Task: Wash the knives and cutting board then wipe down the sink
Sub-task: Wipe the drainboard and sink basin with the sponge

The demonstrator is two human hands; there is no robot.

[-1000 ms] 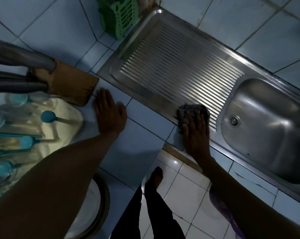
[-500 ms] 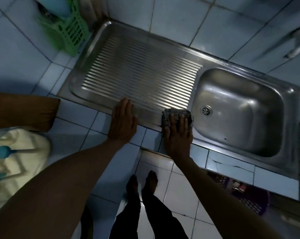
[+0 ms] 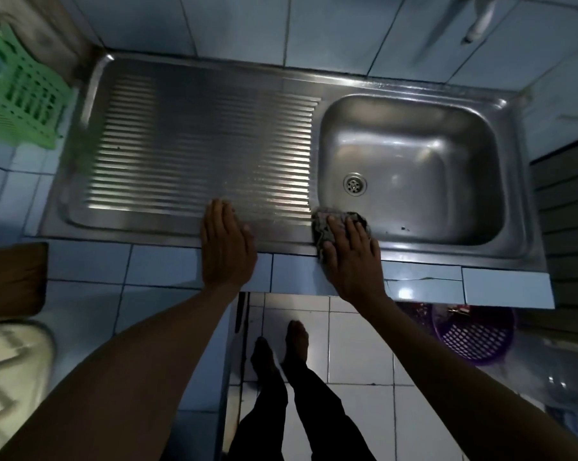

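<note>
Step in hand, by judgement: the last one, wiping down the sink; no knives or cutting board lie in the basin or on the drainer.

Sink (image 3: pixel 424 86): 1 steel unit set in the tiled worktop (image 3: pixel 91 266), reaching almost to its right edge. Ribbed drainer (image 3: pixel 194 144) on the left half, basin (image 3: pixel 410 168) with drain (image 3: pixel 355 183) on the right half. A few dark specks sit on the basin floor near its front wall.

Right hand (image 3: pixel 350 257): flat, fingers straight, pressing a grey cloth (image 3: pixel 324 222) on the front rim at the basin's front-left corner. It presses rather than grips.

Left hand (image 3: pixel 226 247): flat, holds nothing, braced on the sink's front edge, fingertips on the drainer.

Next move likely calls for sweeping the cloth along the front rim, then down into the basin for the specks.

Room: dim, blue wall tiles, green basket (image 3: pixel 21 104) at the worktop's back-left corner, white tiled floor (image 3: pixel 357 347), purple basket (image 3: pixel 473 334) under the worktop.
</note>
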